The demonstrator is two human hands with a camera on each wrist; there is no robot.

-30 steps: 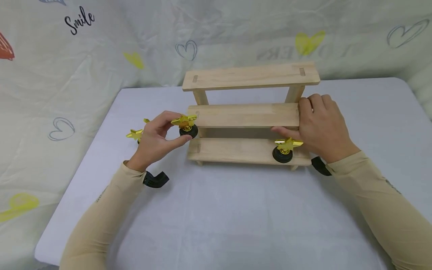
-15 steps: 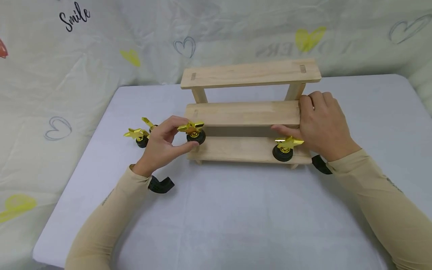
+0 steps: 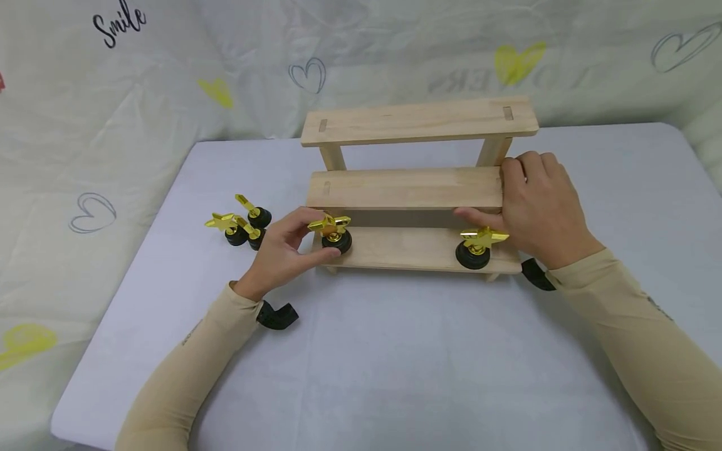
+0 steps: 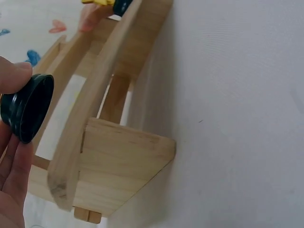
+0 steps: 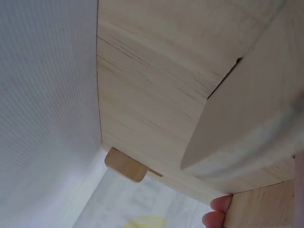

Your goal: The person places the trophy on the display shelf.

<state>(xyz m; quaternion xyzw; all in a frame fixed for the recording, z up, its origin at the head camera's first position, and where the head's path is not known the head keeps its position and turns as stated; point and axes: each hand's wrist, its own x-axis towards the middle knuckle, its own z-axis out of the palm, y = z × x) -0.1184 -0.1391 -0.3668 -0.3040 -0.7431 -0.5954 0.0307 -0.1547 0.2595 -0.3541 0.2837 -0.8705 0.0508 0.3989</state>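
Note:
My left hand (image 3: 284, 254) pinches a small gold star trophy (image 3: 337, 242) by its round black base, thumb in front and fingers behind. The trophy is above the left end of the lowest tier of a three-tier wooden display shelf (image 3: 406, 189). In the left wrist view the hollow underside of the trophy's base (image 4: 34, 109) shows, apart from the wood. My right hand (image 3: 541, 207) grips the right end of the middle tier, thumb in front; two fingertips (image 5: 218, 211) show in the right wrist view. A second star trophy (image 3: 474, 255) stands at the lowest tier's right end.
Left of the shelf, three more gold trophies (image 3: 234, 235) stand close together on the white-covered table (image 3: 406, 357). A printed cloth (image 3: 383, 56) hangs behind the table. Black curved pieces (image 3: 277, 316) stick out at both wrists.
My left hand has moved right and down with the trophy, from beside the middle tier to above the lowest tier. The trophies on the table are now uncovered. My right hand keeps its grip.

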